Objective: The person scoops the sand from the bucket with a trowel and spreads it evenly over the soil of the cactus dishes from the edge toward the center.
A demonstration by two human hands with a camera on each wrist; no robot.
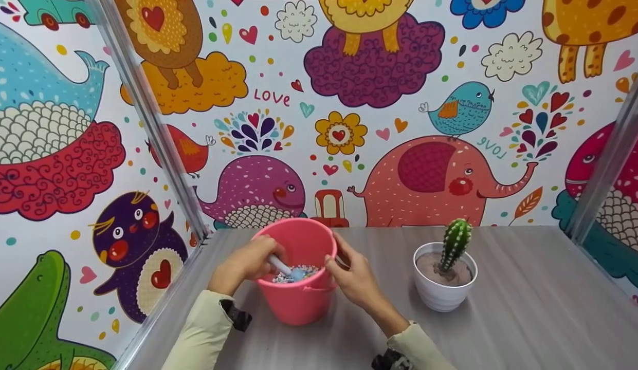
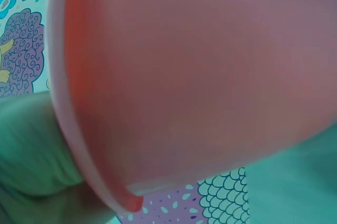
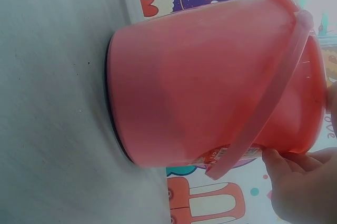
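A pink bucket stands upright on the table with small, pale, multicoloured gravel inside. Over its left rim reaches my left hand, holding the pale handle of what looks like a small shovel. The shovel's light-blue end touches the gravel, its tip partly hidden. My right hand grips the bucket's right rim, with the thumb on the near side. The right wrist view shows the bucket's hanging handle and that hand's fingers at the rim. In the left wrist view the bucket wall covers most of the picture.
To the right of the bucket, a cactus grows in a white pot of brownish soil. The grey wood-grain table meets cartoon-printed walls at the back and both sides, with metal corner posts.
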